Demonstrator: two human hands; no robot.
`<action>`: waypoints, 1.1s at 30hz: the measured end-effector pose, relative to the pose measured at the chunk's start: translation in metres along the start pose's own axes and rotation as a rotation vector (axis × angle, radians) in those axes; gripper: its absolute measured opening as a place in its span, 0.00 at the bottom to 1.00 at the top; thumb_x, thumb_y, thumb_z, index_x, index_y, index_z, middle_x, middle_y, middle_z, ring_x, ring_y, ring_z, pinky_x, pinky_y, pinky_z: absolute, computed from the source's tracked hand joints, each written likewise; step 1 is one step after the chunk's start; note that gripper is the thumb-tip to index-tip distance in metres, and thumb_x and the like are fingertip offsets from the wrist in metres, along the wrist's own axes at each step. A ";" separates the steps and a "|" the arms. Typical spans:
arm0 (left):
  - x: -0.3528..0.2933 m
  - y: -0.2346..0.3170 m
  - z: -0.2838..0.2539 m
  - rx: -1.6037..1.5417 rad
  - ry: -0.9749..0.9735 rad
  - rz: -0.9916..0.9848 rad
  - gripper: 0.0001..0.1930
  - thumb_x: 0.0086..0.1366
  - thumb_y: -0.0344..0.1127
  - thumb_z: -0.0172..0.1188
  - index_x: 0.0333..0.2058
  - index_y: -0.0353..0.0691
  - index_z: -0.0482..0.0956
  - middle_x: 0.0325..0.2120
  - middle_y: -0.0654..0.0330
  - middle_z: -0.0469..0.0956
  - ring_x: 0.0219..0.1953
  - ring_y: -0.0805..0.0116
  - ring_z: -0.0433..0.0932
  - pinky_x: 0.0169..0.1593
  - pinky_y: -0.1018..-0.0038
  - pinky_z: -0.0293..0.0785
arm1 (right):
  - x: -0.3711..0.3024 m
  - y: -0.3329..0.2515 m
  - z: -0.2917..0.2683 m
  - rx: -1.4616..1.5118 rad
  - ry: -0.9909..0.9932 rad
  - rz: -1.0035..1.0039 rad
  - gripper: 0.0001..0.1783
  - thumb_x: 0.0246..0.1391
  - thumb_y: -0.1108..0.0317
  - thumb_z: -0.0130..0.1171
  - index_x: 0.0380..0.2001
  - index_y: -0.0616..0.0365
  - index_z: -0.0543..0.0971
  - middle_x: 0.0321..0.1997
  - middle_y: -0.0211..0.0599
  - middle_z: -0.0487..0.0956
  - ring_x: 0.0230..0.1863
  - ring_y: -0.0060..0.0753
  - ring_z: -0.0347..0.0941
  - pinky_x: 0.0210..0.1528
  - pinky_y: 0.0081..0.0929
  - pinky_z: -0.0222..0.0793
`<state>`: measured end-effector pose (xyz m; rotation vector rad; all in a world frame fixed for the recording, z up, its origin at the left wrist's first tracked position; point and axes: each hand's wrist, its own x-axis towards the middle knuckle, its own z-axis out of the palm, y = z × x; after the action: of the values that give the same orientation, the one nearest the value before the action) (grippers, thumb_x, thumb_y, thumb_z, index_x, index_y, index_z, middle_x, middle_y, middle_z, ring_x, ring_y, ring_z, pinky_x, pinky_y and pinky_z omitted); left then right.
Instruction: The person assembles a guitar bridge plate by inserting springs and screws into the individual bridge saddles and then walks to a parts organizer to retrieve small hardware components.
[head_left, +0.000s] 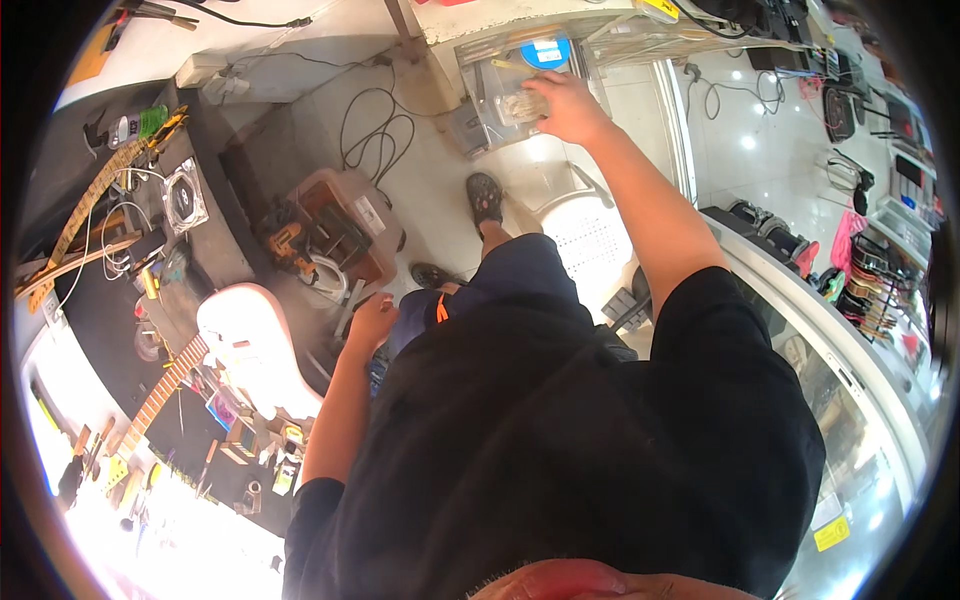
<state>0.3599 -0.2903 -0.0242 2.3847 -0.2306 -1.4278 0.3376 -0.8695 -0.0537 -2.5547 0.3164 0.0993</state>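
Note:
My right hand (570, 108) reaches far forward to a clear plastic container (480, 85) at the top of the view. Its thumb and fingers close around a pale, clear-wrapped bundle (520, 106) that I cannot make out well. Behind the fingers lies a round blue lid or disc (545, 52) with a white label. My left hand (374, 320) hangs beside my left thigh, its fingers loosely bent, with nothing seen in them.
A pale electric guitar (250, 345) lies on the cluttered bench at left. An open brown case (365, 225) with a yellow drill (288, 245) stands on the floor near a black cable (380, 135). A white stool (585, 235) and glass display case (810, 350) are at my right.

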 end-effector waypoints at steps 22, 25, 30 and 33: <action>-0.001 0.008 -0.007 -0.004 -0.002 -0.013 0.26 0.62 0.43 0.69 0.57 0.36 0.82 0.50 0.45 0.87 0.56 0.48 0.86 0.60 0.59 0.79 | 0.037 -0.025 0.047 1.442 0.403 1.074 0.11 0.66 0.72 0.62 0.44 0.70 0.77 0.36 0.46 0.83 0.33 0.38 0.83 0.40 0.36 0.87; -0.004 0.019 -0.008 0.009 -0.004 -0.013 0.25 0.63 0.43 0.68 0.56 0.36 0.82 0.50 0.46 0.88 0.56 0.48 0.86 0.60 0.60 0.79 | 0.033 -0.026 0.054 1.492 0.470 1.053 0.15 0.67 0.65 0.67 0.45 0.66 0.77 0.34 0.43 0.81 0.31 0.37 0.82 0.37 0.35 0.86; -0.006 0.022 -0.006 0.069 -0.017 -0.003 0.25 0.64 0.42 0.68 0.57 0.37 0.82 0.50 0.46 0.88 0.56 0.48 0.86 0.59 0.59 0.79 | 0.051 -0.032 0.060 1.509 0.492 1.174 0.25 0.59 0.55 0.78 0.46 0.61 0.77 0.35 0.37 0.79 0.28 0.33 0.76 0.33 0.35 0.78; -0.003 0.020 -0.006 0.075 -0.016 -0.004 0.24 0.64 0.42 0.68 0.57 0.37 0.82 0.51 0.46 0.87 0.56 0.48 0.86 0.60 0.59 0.79 | 0.064 -0.041 0.063 1.612 0.697 1.174 0.26 0.57 0.55 0.80 0.44 0.61 0.77 0.36 0.36 0.79 0.29 0.32 0.74 0.32 0.35 0.75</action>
<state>0.3646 -0.3070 -0.0112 2.4352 -0.2885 -1.4656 0.4091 -0.8144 -0.0942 -0.5244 1.3791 -0.4392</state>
